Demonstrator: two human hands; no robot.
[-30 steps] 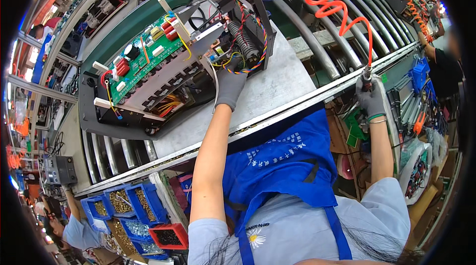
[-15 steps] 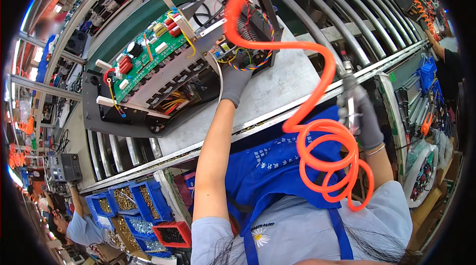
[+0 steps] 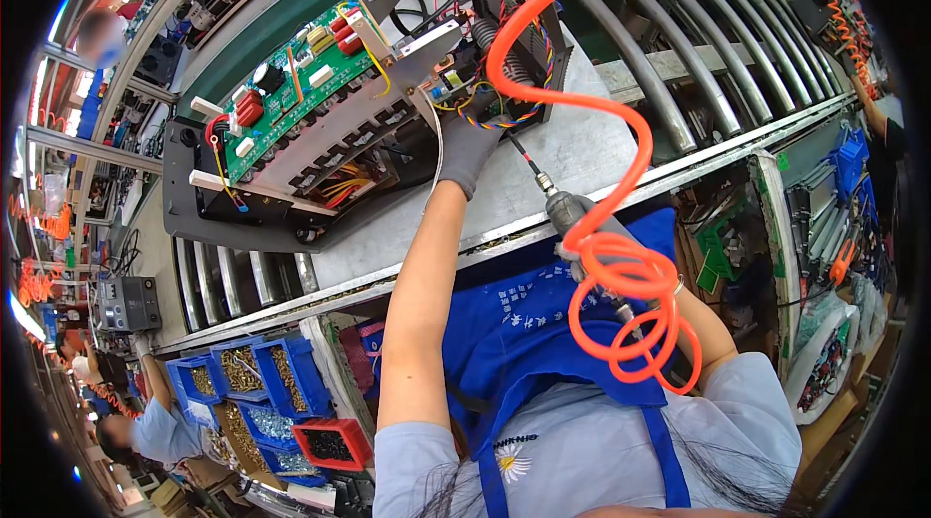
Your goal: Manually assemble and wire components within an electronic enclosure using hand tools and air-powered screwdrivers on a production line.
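Note:
My left hand (image 3: pixel 469 157), in a grey glove, reaches into the right part of an open black metal chassis (image 3: pixel 223 232). Its fingertips are hidden behind coloured wires (image 3: pixel 504 120) and a small circuit board (image 3: pixel 448 81). In my right hand (image 3: pixel 603 227), also gloved, is a pneumatic screwdriver (image 3: pixel 564 210). Its long bit points up and left, with the tip close to my left hand. An orange coiled air hose (image 3: pixel 630 154) loops over the right hand and partly covers it. On the chassis, a long green circuit board (image 3: pixel 296 106) lies tilted between white posts.
Beneath the chassis is a pale metal plate (image 3: pixel 378 246) on a roller conveyor (image 3: pixel 669 81). Blue bins (image 3: pixel 296 377) of screws and a red bin (image 3: pixel 335 445) stand at the lower left. Tools (image 3: pixel 819 227) lie at the right. Another person (image 3: pixel 170 431) is at the far left.
My right hand has swung left with the screwdriver, bringing its bit from pointing up beside the conveyor to near my left hand. The hose shifted along. The left hand stays inside the chassis.

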